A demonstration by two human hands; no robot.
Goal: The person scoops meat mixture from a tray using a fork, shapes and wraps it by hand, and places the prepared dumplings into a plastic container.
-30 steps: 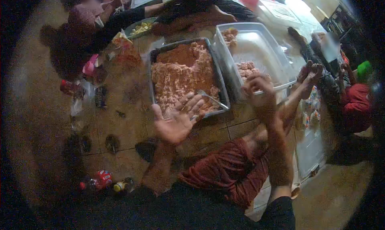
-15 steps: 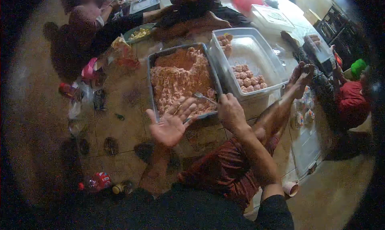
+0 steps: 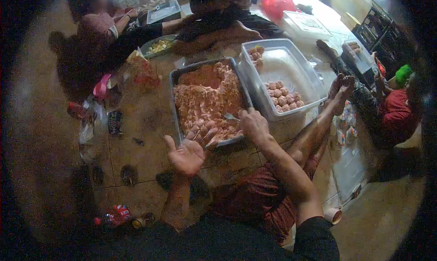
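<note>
Right hand (image 3: pixel 255 128): grip closed on the handle of a metal fork (image 3: pixel 231 117), tines over the meat at the near right of the tray.
Left hand (image 3: pixel 187 155): empty, palm up, thumb out, fingers apart and slightly curled, at the tray's near edge; contact cannot be told.
Dark grey rectangular tray (image 3: pixel 244 86), on the tiled floor (image 3: pixel 145 156): minced meat (image 3: pixel 205 97), pinkish, rough and ridged, smoother and redder at the far left.
Clear plastic tub (image 3: pixel 287 67), just beside the tray: round meatballs (image 3: pixel 283 97), pink and lumpy, bunched in the near left corner; second cluster (image 3: pixel 256 56), far left corner.
Green bowl (image 3: pixel 146 50), beyond: pale yellow pieces (image 3: pixel 159 46).
</note>
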